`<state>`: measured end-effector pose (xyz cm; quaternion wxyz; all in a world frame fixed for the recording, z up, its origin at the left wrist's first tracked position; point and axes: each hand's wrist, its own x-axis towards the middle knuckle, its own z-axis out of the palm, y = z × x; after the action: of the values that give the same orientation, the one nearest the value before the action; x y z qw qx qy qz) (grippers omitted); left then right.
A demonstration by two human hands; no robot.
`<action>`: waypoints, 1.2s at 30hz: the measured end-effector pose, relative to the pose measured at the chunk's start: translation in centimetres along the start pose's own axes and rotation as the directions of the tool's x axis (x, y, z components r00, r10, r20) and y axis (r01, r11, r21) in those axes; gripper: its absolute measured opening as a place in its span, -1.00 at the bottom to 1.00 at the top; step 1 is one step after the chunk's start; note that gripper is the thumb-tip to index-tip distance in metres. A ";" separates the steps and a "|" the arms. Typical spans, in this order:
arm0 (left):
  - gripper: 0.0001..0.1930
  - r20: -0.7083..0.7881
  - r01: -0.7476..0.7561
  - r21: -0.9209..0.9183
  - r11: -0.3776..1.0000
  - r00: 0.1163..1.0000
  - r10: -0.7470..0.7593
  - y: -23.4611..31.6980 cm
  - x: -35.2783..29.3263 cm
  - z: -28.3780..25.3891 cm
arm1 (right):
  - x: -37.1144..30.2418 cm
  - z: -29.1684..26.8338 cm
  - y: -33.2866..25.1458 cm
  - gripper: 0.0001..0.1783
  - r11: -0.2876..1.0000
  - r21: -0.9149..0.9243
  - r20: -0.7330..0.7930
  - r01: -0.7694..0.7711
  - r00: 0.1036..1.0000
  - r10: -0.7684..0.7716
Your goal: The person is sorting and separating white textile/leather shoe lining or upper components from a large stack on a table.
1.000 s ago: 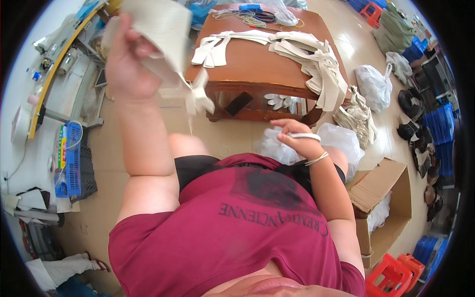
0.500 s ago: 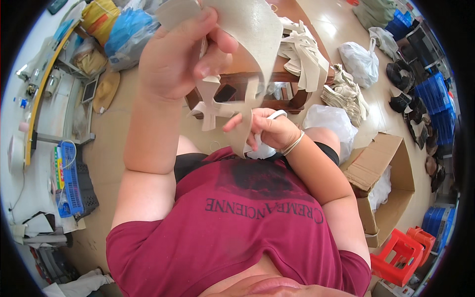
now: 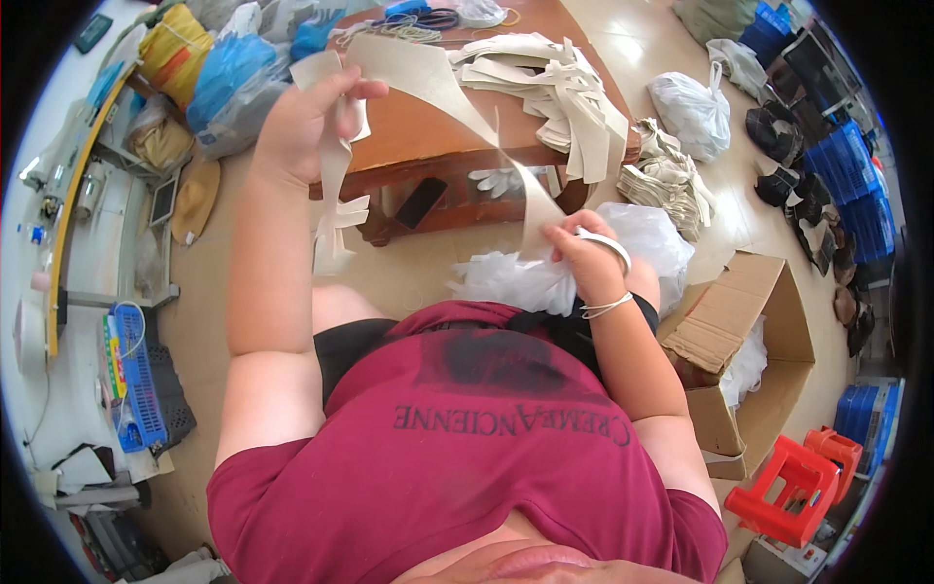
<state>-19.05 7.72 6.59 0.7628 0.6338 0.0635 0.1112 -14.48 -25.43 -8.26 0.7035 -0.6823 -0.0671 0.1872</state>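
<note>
My left hand (image 3: 309, 122), raised over the near left part of the table, pinches several off-white, thin, flexible cut-out pieces. One curved piece (image 3: 418, 80) stretches from it across to my right hand (image 3: 590, 258), narrowing midway. My right fingers close on that piece's lower end, above my lap. Around the right hand sits a white loop (image 3: 615, 248); what it belongs to is hidden. Below my left hand dangle more strips (image 3: 334, 209) with narrow arms. A heap of similar off-white pieces (image 3: 559, 83) lies on the brown wooden table (image 3: 418, 136).
More cut pieces (image 3: 671, 190) are stacked right of the table. White plastic bags (image 3: 647, 238) lie by my right knee, beside an opened cardboard box (image 3: 730, 321). A red plastic stool (image 3: 788, 492) stands at lower right. A dark phone-like slab (image 3: 421, 202) shows under the tabletop.
My hands have moved apart: the left outward to the left, the right down and to the right. The curved piece, hanging in a loop before, is now drawn out between them.
</note>
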 end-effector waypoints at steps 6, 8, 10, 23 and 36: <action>-0.84 0.158 0.070 -0.225 0.972 0.987 -0.035 -4.3 6.0 1.0 | 2.2 -2.6 -2.3 -0.76 0.928 -0.186 -0.389 0.322 0.843 -0.371; -0.80 0.129 0.091 -0.285 0.954 0.990 -0.056 -5.2 8.5 2.4 | 3.4 -3.1 -3.4 -0.76 0.922 -0.229 -0.414 0.311 0.826 -0.382; -0.77 0.106 0.133 -0.332 0.934 0.989 -0.103 -6.8 11.6 3.3 | 5.0 -3.3 -4.7 -0.74 0.929 -0.253 -0.453 0.271 0.815 -0.361; -0.78 -0.207 0.384 -0.241 0.891 0.877 -0.434 -16.9 19.2 2.9 | 12.2 -5.3 -2.3 -0.71 0.929 -0.366 -0.409 0.062 0.885 -0.220; -0.65 0.085 0.466 -0.216 0.858 0.884 -0.459 -12.0 6.2 5.8 | 6.3 -4.6 -3.1 -0.59 0.638 -0.765 -0.072 -0.084 0.996 0.045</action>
<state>-10.58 1.68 -3.82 0.8361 0.5090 0.1888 -0.0780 -6.56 -27.49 -6.52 0.3423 -0.9221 -0.0994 0.1504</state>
